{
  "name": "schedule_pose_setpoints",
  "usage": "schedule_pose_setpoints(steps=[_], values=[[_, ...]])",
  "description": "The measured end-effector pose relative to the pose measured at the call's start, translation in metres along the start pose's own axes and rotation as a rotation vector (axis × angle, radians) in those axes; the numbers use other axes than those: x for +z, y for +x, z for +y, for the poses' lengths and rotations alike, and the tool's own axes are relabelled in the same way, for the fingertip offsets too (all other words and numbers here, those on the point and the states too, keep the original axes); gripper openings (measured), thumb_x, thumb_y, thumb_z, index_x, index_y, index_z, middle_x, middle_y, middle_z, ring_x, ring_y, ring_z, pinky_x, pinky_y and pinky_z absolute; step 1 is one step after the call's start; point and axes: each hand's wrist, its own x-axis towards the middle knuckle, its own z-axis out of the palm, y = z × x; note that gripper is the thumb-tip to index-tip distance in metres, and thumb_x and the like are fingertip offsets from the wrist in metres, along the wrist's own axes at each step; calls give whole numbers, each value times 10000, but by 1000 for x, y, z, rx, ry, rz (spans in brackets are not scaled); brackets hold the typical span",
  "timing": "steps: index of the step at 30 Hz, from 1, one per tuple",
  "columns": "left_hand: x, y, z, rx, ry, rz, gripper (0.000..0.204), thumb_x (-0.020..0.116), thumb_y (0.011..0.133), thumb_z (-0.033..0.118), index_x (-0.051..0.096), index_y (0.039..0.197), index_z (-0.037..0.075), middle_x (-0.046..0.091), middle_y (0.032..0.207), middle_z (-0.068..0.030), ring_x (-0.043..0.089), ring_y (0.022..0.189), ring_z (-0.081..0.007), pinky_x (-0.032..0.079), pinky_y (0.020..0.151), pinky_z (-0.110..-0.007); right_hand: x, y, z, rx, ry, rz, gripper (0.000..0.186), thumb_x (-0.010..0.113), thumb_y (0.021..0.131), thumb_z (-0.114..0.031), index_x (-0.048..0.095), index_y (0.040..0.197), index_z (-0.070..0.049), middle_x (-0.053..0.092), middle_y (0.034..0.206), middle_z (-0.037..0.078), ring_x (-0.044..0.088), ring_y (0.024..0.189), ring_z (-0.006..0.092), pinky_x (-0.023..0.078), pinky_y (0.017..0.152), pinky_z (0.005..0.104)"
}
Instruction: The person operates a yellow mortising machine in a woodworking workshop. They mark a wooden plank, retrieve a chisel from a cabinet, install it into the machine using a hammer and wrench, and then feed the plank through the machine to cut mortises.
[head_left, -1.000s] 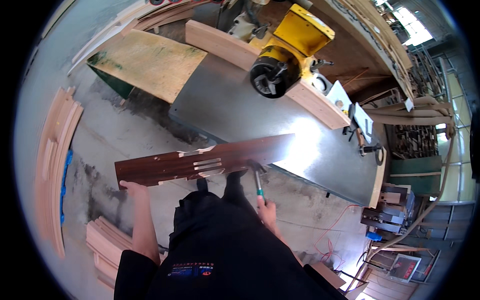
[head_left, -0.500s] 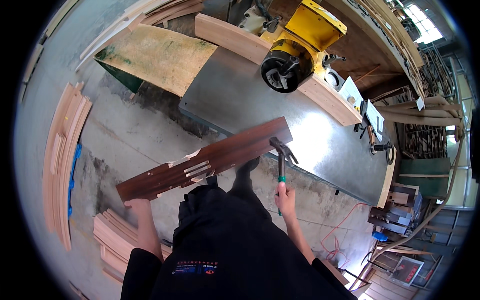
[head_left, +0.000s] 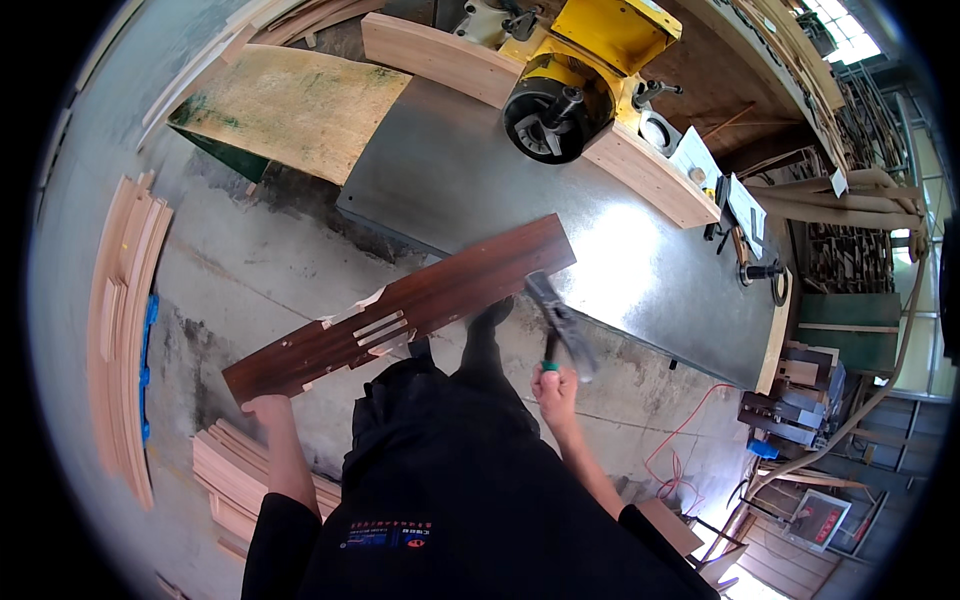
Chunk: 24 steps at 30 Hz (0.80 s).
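1. The metal surface (head_left: 620,250), a broad grey sheet-steel machine top, runs from about eleven o'clock down toward four o'clock. At its far edge sit a yellow machine head (head_left: 580,70) with a black wheel and a curved pale timber fence (head_left: 520,90).
2. A worn plywood sheet (head_left: 290,110) with green edging lies at ten o'clock, tilted against the concrete floor (head_left: 220,290).
3. The dark board (head_left: 400,310), a long reddish-brown plank, crosses the centre from eight o'clock up to one o'clock. Its far end overlaps the surface edge; whether it rests there I cannot tell. It looks stiff and fairly heavy, but the notched, splintered section at mid-length is a weak spot. By my judgement it is best gripped at the sound ends, away from the raw slots.
4. Stacks of curved pale wood strips (head_left: 125,330) lie at nine o'clock, and more (head_left: 235,480) at seven.
5. The left hand (head_left: 265,408) is clamped on the board's near end.
6. The right hand (head_left: 555,385) is closed around the green handle of a hammer (head_left: 560,320), blurred, its head just under the board's far end.
7. Labels: a white sheet (head_left: 697,158) rests on the fence at two o'clock, and a small red-and-white emblem (head_left: 390,535) sits on the dark garment at six.
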Motion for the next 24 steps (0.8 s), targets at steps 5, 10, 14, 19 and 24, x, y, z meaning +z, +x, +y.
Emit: schedule_pose_setpoints(steps=[5,10,14,19,24], values=[[-56,75,9,-83,-184,-283,600,502,931,502,588,1424,169,468,1554,-51,443,1399,-245,367,1144,-416,6,9,34,441,-49,-108,472,553,1032,-445,543,744,-71,469,565,-34,442,476,62,328,435,250],[-23,33,37,43,73,-404,585,479,1023,479,517,1456,87,527,1483,-113,579,1236,-325,447,1060,-536,-55,42,14,395,196,208,476,528,1041,-477,542,765,-89,471,561,-35,438,438,59,316,404,236],[61,-100,41,132,317,-82,740,588,982,534,469,1444,-32,547,1438,-154,610,1198,-332,516,1055,-443,-144,103,64,331,-319,550,557,567,1016,-493,585,743,-8,502,545,71,495,465,167,387,456,343],[132,-148,20,233,429,119,852,719,894,541,493,1378,-122,593,1369,-174,640,1149,-317,566,996,-425,-245,153,103,466,-873,642,457,629,983,-386,677,927,65,666,817,259,622,752,450,496,703,517],[191,-178,-26,245,503,-281,778,724,906,501,531,1342,-113,628,1310,-166,666,1083,-302,586,938,-427,-247,178,33,109,-1064,541,552,755,833,-188,549,1310,1,532,1348,241,513,1233,407,416,1003,486]])
